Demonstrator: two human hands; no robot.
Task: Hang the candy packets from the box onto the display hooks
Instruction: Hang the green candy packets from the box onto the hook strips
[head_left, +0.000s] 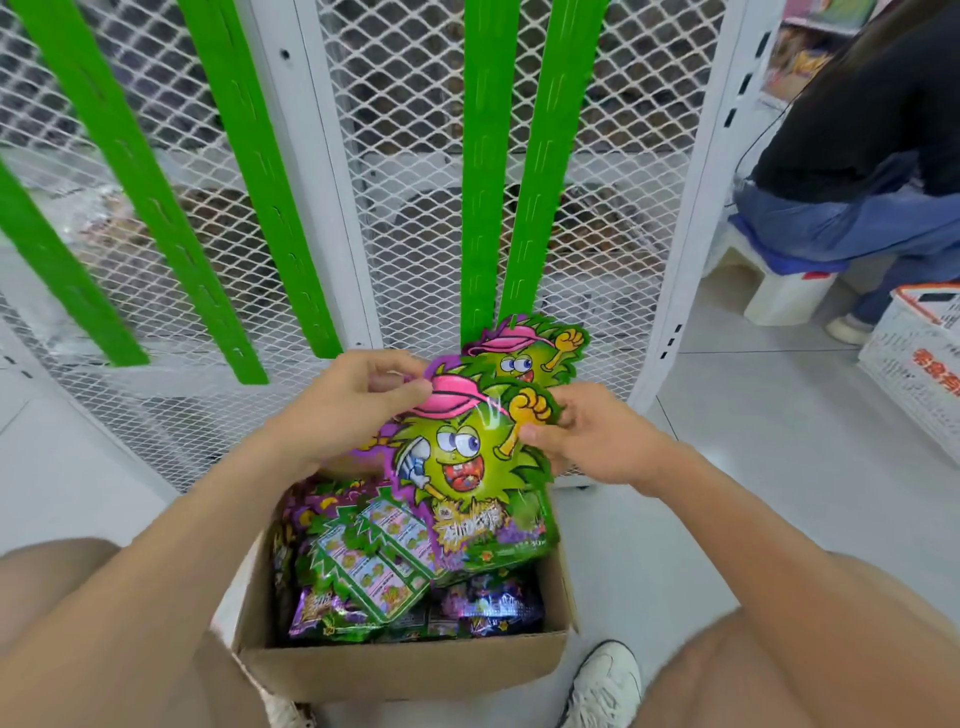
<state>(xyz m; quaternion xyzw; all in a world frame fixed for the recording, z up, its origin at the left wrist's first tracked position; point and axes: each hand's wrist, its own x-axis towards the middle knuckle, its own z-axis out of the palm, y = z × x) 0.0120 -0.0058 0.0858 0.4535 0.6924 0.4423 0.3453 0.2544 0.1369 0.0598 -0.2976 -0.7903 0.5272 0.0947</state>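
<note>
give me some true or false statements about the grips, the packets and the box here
1. The left grip and the right grip both hold the front candy packet. True.
2. The cardboard box is empty. False: more packets lie inside it.
3. The strips on the mesh panel are red. False: they are green.
4. Another person sits on a white stool at the right. True.
</note>
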